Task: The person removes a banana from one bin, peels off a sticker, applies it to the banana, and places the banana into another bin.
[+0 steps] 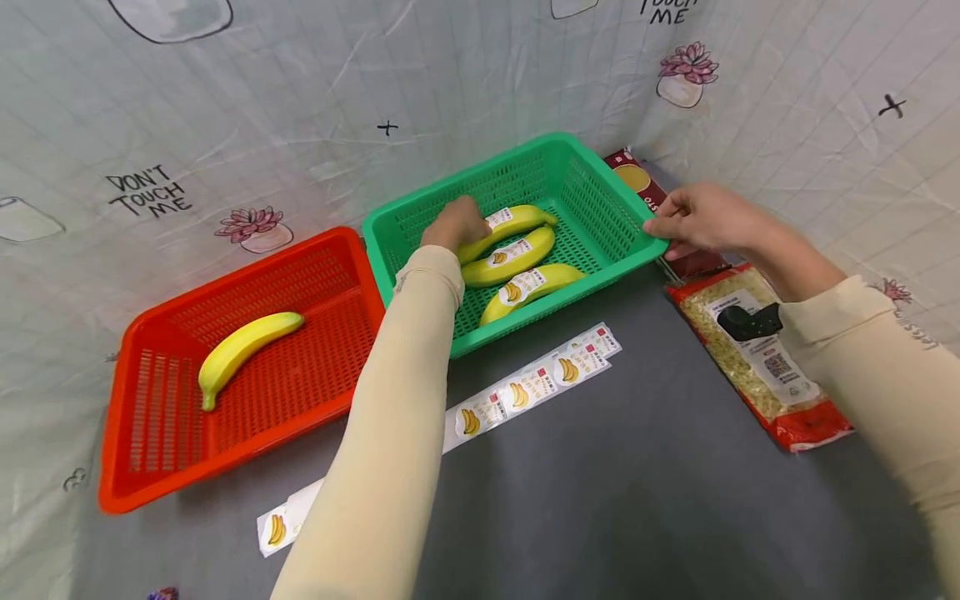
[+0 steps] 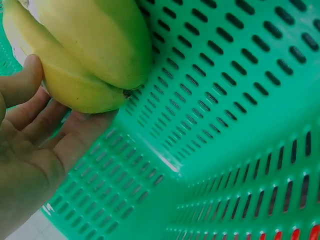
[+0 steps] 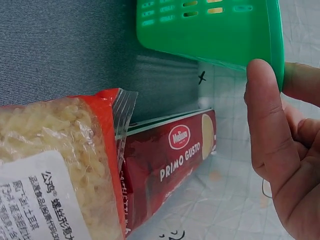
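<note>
My left hand (image 1: 457, 223) reaches into the green basket (image 1: 420, 185) and holds the rearmost banana (image 1: 528, 218). In the left wrist view, the thumb lies on the near side of a yellow-green banana (image 2: 65, 82) and the fingers curl beneath it, with another banana (image 2: 100, 40) pressed alongside. Two more labelled bananas, a middle one (image 1: 536, 244) and a front one (image 1: 558, 277), lie in the same basket. At the basket's right corner, my right hand (image 1: 701, 218) pinches the rim between thumb and fingers, seen closely in the right wrist view.
To the left stands a red basket (image 1: 300, 375) with one unlabelled banana (image 1: 247, 350). Strips of banana stickers (image 1: 517, 392) lie on the grey table (image 1: 600, 483). A pasta bag (image 1: 757, 350) and a dark red Melissa package (image 3: 170, 160) sit at the right, by the sheeted wall.
</note>
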A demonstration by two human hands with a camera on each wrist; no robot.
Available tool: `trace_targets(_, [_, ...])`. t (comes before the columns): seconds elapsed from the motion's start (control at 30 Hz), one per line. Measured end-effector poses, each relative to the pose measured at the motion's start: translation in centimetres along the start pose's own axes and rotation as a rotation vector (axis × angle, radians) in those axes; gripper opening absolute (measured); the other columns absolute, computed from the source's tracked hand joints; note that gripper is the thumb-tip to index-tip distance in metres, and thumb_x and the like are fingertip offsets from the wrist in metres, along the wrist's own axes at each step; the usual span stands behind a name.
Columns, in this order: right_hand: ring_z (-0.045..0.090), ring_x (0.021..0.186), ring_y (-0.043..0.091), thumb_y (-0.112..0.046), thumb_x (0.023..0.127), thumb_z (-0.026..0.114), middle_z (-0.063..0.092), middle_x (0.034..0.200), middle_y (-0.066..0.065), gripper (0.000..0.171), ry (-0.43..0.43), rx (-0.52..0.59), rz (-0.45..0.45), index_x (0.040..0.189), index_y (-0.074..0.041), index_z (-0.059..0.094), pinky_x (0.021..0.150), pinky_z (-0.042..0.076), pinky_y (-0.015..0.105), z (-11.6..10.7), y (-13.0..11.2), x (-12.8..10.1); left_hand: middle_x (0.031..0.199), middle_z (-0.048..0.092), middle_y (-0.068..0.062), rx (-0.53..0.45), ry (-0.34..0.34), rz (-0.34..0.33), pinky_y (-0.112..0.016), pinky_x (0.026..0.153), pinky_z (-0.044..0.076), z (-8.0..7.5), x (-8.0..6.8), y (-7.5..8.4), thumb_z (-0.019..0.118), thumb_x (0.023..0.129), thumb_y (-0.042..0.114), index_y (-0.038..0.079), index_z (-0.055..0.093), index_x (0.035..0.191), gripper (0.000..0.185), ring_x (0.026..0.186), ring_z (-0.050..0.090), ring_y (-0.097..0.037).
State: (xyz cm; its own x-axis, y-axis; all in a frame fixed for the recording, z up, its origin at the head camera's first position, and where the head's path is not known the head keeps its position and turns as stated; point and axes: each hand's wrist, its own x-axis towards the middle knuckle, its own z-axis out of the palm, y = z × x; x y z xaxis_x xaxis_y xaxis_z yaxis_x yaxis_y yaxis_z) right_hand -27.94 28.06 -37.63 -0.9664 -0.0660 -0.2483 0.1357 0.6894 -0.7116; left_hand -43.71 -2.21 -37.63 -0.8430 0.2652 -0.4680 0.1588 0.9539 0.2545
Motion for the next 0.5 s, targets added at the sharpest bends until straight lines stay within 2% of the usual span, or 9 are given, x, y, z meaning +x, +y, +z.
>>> trace_targets(0.1, [0.07, 0.068, 0.008, -0.031, 0.105, 0.057, 0.064, 0.095, 0.005, 0.042, -0.015, -0.006, -0.018, 0.119, 0.009, 0.059, 0.066, 0.058, 0.025, 0.2, -0.4, 0.7, 0.148, 0.056, -0.008, -0.009, 0.012, -0.008, -0.037, 0.106, 0.046, 0.1, -0.5, -0.8, 0.05, 0.107, 0.029, 0.007, 0.058, 0.14, 0.04, 0.128, 0.055, -0.022])
trace_targets(0.17, [0.07, 0.068, 0.008, -0.031, 0.105, 0.056, 0.063, 0.097, 0.005, 0.043, -0.04, -0.005, -0.03, 0.121, 0.01, 0.058, 0.066, 0.058, 0.026, 0.4, -0.5, 1.2, 0.155, 0.049, -0.008, -0.002, 0.012, -0.013, -0.039, 0.113, 0.043, 0.1, -1.0, -1.2, 0.049, 0.108, 0.03, 0.008, 0.051, 0.148, 0.046, 0.14, 0.049, -0.023])
trace_targets(0.27, [0.07, 0.069, 0.009, -0.029, 0.106, 0.054, 0.062, 0.096, 0.004, 0.045, -0.074, 0.004, -0.036, 0.124, 0.012, 0.055, 0.067, 0.059, 0.026, 0.4, -0.4, 1.9, 0.157, 0.047, -0.01, 0.017, 0.013, 0.001, -0.04, 0.115, 0.042, -0.1, -2.1, -1.4, 0.046, 0.109, 0.032, 0.007, 0.045, 0.151, 0.049, 0.143, 0.047, -0.025])
trace_targets(0.33, [0.071, 0.069, 0.01, -0.029, 0.106, 0.053, 0.062, 0.093, 0.003, 0.046, -0.089, -0.001, -0.036, 0.125, 0.012, 0.054, 0.067, 0.059, 0.026, 0.2, 0.0, 2.3, 0.145, 0.055, -0.01, 0.039, 0.028, 0.037, -0.037, 0.108, 0.046, -0.5, -2.9, -1.2, 0.043, 0.11, 0.034, 0.006, 0.051, 0.143, 0.044, 0.129, 0.055, -0.022])
trace_targets(0.4, [0.072, 0.069, 0.011, -0.03, 0.106, 0.053, 0.061, 0.089, 0.002, 0.048, -0.102, -0.016, -0.034, 0.127, 0.013, 0.053, 0.067, 0.059, 0.026, -0.3, 0.6, 2.7, 0.121, 0.061, -0.011, 0.046, 0.06, 0.091, -0.033, 0.095, 0.047, -1.0, -4.2, -1.1, 0.04, 0.11, 0.034, 0.006, 0.057, 0.128, 0.037, 0.105, 0.058, -0.02])
trace_targets(0.5, [0.073, 0.07, 0.01, -0.036, 0.105, 0.054, 0.062, 0.089, -0.001, 0.054, -0.116, -0.053, -0.022, 0.129, 0.012, 0.052, 0.067, 0.056, 0.022, -1.6, 1.8, 3.3, 0.118, 0.063, -0.009, 0.02, 0.152, 0.177, -0.032, 0.097, 0.046, -2.5, -7.6, -1.2, 0.039, 0.111, 0.033, 0.006, 0.059, 0.129, 0.038, 0.104, 0.058, -0.019])
